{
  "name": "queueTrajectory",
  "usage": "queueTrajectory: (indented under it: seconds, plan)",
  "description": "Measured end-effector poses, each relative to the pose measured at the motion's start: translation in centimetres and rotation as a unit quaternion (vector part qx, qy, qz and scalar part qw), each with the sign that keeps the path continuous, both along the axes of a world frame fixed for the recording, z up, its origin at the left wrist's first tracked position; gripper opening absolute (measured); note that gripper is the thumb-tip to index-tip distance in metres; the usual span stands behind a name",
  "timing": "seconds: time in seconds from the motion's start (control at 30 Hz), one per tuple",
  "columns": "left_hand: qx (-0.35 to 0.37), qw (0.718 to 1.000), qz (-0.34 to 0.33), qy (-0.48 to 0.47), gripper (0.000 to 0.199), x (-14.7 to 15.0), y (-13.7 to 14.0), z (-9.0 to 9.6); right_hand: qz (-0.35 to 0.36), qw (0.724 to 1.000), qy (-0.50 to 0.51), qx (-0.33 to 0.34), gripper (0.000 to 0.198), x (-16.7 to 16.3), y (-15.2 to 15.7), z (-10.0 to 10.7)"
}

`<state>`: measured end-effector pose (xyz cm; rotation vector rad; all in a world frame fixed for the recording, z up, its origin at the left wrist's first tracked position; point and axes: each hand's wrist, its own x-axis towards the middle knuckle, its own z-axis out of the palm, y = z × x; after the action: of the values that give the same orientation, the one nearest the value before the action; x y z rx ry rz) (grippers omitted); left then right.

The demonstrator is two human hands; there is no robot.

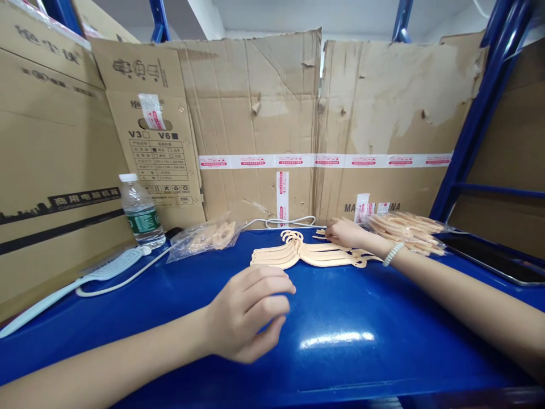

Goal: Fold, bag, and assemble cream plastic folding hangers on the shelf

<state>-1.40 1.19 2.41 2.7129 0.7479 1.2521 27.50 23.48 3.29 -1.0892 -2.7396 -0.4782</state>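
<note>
Several beige hangers lie stacked on the blue table, their hooks bunched at the middle. My left hand hovers in front of the stack with fingers loosely curled, a gap between thumb and fingertips, and nothing in it. My right hand reaches over the stack's right side, its fingers closed at thin beige hanger parts behind it. The grip itself is mostly hidden by the hand. A clear bag of beige hangers sits behind my right wrist. Another clear bag with beige pieces lies at the left.
At the left stand a water bottle and a pale blue hairbrush-shaped object with a white cable. A dark phone or tablet lies at the right. Cardboard sheets wall off the back of the blue table; a blue metal post rises at the right.
</note>
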Motion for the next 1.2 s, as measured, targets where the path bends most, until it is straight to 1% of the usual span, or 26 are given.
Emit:
queueTrajectory:
  seconds: [0.07,0.1,0.17,0.23,0.27,0.33,0.37,0.4,0.43,0.47,0.5,0.53,0.57,0.6,0.63,0.67,0.7,0.77,0.8,0.83,0.87,0.9,0.97,1.07,1.2]
  plan:
    - [0.024,0.998,-0.013,0.05,0.024,0.7,0.7,-0.5,0.001,0.999,0.032,0.016,0.019,-0.1,-0.3,0.4]
    - [0.008,0.998,-0.007,0.059,0.026,0.9,1.0,-0.8,0.0,0.998,0.054,0.024,0.019,-0.2,-0.5,0.6]
    - [-0.053,0.997,0.024,0.046,0.025,1.2,1.1,-1.0,-0.004,0.993,0.108,0.038,0.021,-0.6,-1.0,1.2]
    - [-0.127,0.99,0.052,0.014,0.021,1.3,1.2,-1.1,-0.009,0.986,0.158,0.043,0.025,-1.4,-2.0,1.7]
    - [-0.172,0.983,0.061,-0.007,0.019,1.3,1.3,-1.1,-0.005,0.982,0.185,0.031,0.028,-2.0,-2.8,1.8]
    - [-0.267,0.959,0.069,-0.067,0.016,1.3,1.7,-1.2,0.021,0.971,0.238,-0.032,0.034,-3.6,-4.8,1.9]
    - [-0.313,0.942,0.066,-0.099,0.018,1.3,2.0,-1.3,0.059,0.942,0.308,-0.122,0.034,-4.6,-6.0,1.8]
    - [-0.354,0.924,0.06,-0.131,0.022,1.3,2.4,-1.5,0.099,0.903,0.363,-0.208,0.033,-5.6,-7.3,1.6]
    - [-0.388,0.907,0.051,-0.154,0.027,1.3,2.7,-1.6,0.131,0.867,0.392,-0.279,0.032,-6.6,-8.6,1.4]
    - [-0.416,0.893,0.039,-0.168,0.03,1.2,3.1,-1.8,0.156,0.838,0.402,-0.334,0.032,-7.4,-9.9,1.2]
    - [-0.437,0.882,0.026,-0.176,0.03,1.2,3.3,-1.9,0.173,0.82,0.397,-0.374,0.031,-8.1,-11.0,1.0]
    - [-0.453,0.874,0.014,-0.178,0.027,1.2,3.5,-2.0,0.19,0.805,0.397,-0.398,0.031,-8.6,-11.9,0.8]
    - [-0.462,0.868,0.006,-0.179,0.024,1.1,3.6,-2.0,0.2,0.797,0.395,-0.411,0.031,-8.9,-12.6,0.7]
    - [-0.469,0.864,0.004,-0.183,0.023,1.1,3.6,-2.0,0.204,0.798,0.389,-0.412,0.031,-9.1,-13.0,0.7]
    - [-0.472,0.861,0.006,-0.189,0.024,1.0,3.6,-2.0,0.199,0.808,0.381,-0.403,0.032,-9.0,-13.1,0.6]
    - [-0.474,0.857,0.009,-0.2,0.026,0.9,3.6,-1.9,0.184,0.83,0.369,-0.377,0.032,-8.8,-13.0,0.6]
    - [-0.476,0.853,0.015,-0.214,0.027,0.8,3.6,-1.8,0.163,0.861,0.349,-0.332,0.033,-8.5,-12.8,0.4]
    - [-0.478,0.842,0.027,-0.249,0.028,0.7,3.6,-1.7,0.107,0.931,0.287,-0.198,0.038,-7.8,-11.8,-0.2]
    - [-0.479,0.835,0.035,-0.267,0.029,0.6,3.6,-1.6,0.074,0.958,0.245,-0.128,0.044,-7.5,-11.2,-0.8]
    - [-0.481,0.828,0.043,-0.284,0.03,0.5,3.6,-1.7,0.039,0.976,0.201,-0.078,0.054,-7.3,-10.5,-1.4]
    - [-0.484,0.82,0.051,-0.3,0.031,0.4,3.7,-1.7,-0.001,0.985,0.163,-0.059,0.064,-7.1,-9.8,-2.1]
    - [-0.486,0.814,0.057,-0.313,0.032,0.4,3.8,-1.8,-0.037,0.989,0.131,-0.064,0.07,-7.1,-9.2,-2.8]
    - [-0.484,0.806,0.066,-0.334,0.033,0.2,3.9,-1.9,-0.079,0.988,0.092,-0.096,0.073,-7.2,-8.1,-3.9]
    - [-0.475,0.801,0.081,-0.355,0.034,0.1,3.9,-1.9,-0.085,0.986,0.078,-0.122,0.071,-7.6,-6.8,-4.4]
    - [-0.468,0.796,0.104,-0.368,0.034,0.1,3.8,-1.5,-0.086,0.985,0.088,-0.118,0.068,-8.0,-5.8,-3.9]
